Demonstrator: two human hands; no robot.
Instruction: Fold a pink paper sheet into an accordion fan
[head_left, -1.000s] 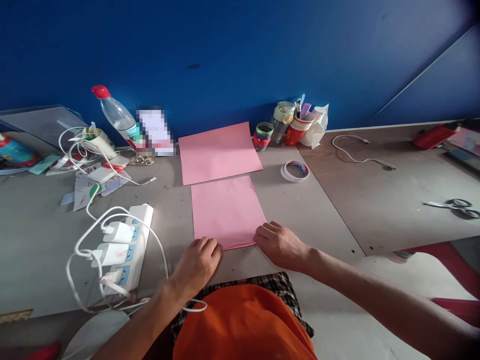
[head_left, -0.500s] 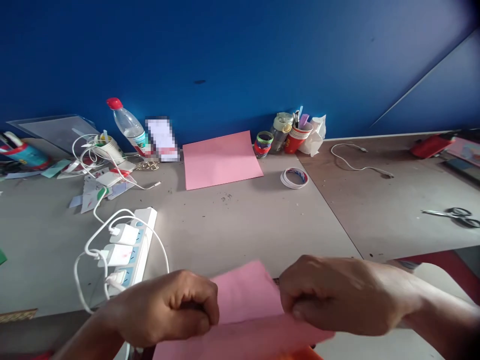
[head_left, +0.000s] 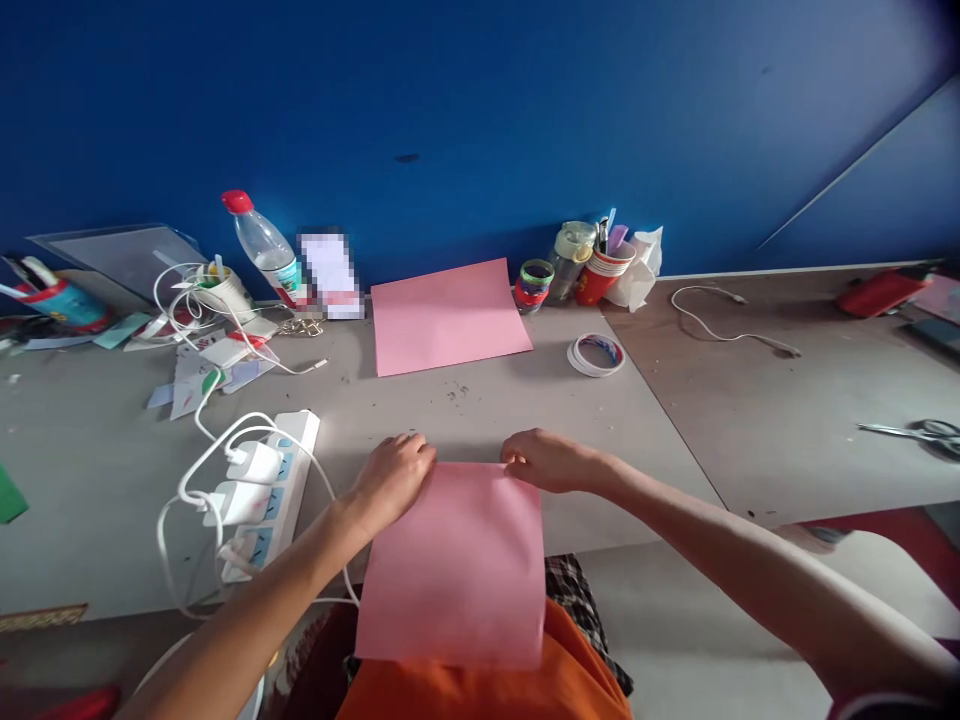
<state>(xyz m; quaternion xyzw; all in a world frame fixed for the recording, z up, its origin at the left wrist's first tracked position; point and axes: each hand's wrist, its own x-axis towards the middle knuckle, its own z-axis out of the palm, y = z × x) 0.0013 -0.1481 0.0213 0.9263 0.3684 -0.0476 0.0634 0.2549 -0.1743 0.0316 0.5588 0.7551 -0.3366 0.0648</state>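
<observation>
Paper (head_left: 461,560) overhangs the near edge of the bench (head_left: 465,420), left hand (head_left: 397,475) and right hand (head_left: 549,460) gripping its far corners; uneven pulling could crease it, slack fingers drop it.

On the bench (head_left: 450,420), I see a paper sheet (head_left: 457,565) between the left hand (head_left: 397,470) and the right hand (head_left: 551,460), reaching past the near edge. Behind it lies a second sheet (head_left: 452,318); left, a power strip (head_left: 301,435); right, a tape roll (head_left: 579,362), then scissors (head_left: 909,433).
</observation>
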